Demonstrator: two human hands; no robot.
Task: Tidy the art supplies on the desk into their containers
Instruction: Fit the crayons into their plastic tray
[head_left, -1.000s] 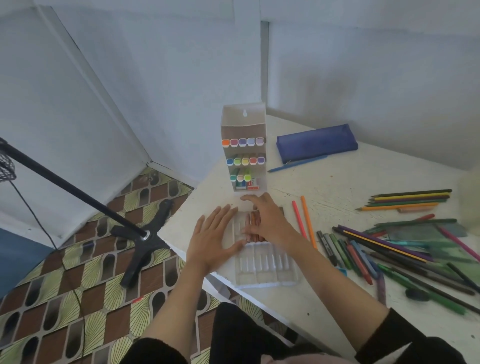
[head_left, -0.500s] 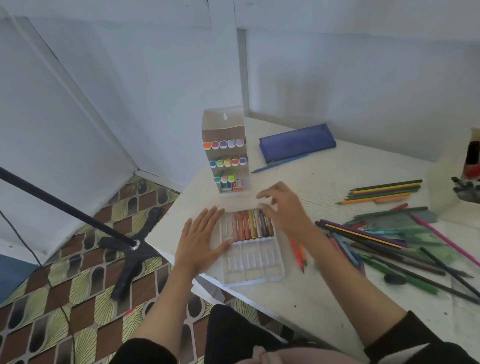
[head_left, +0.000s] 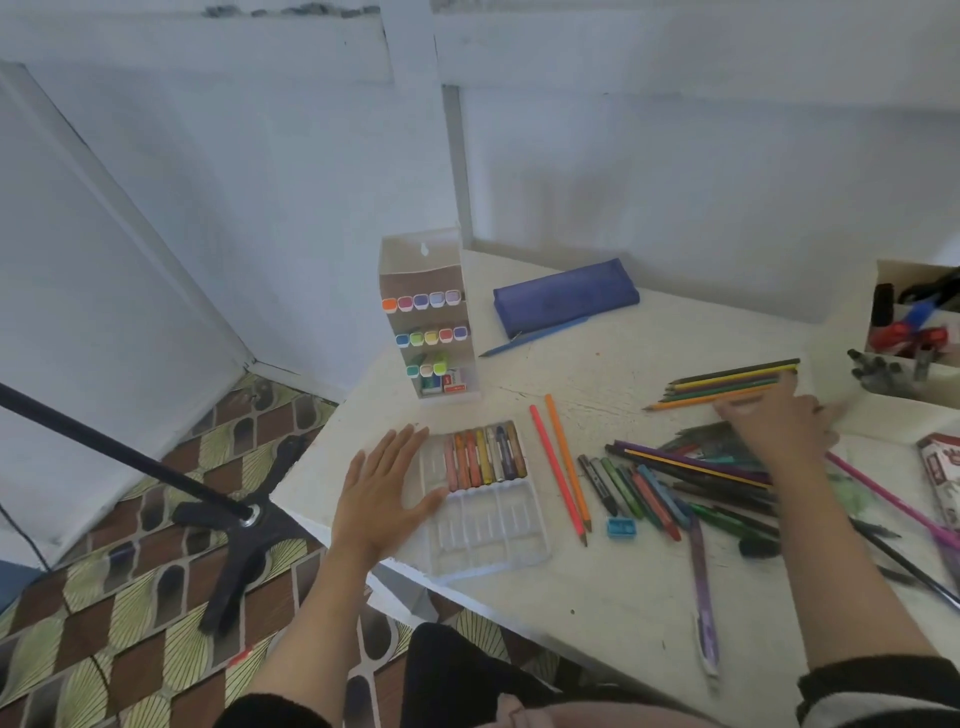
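Since the right hand (head_left: 774, 422) has quit the crayon tray (head_left: 488, 538) and now lies over the pencil row (head_left: 727, 379), its blurred fingers' grip undeterminable, the left hand (head_left: 384, 493) stays flat and spread, thumb touching the tray: pencils probably next.

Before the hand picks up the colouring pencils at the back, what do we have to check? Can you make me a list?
1. Left hand lies flat at the left edge of the crayon tray, steadying it: ok.
2. Right hand has reached the pencil row: ok.
3. Right hand has a grip on a pencil: cannot tell, it is blurred.
4. Blue pencil case is open for pencils: cannot tell.
5. Loose pens are out of the right forearm's way: not ok, they lie under it.
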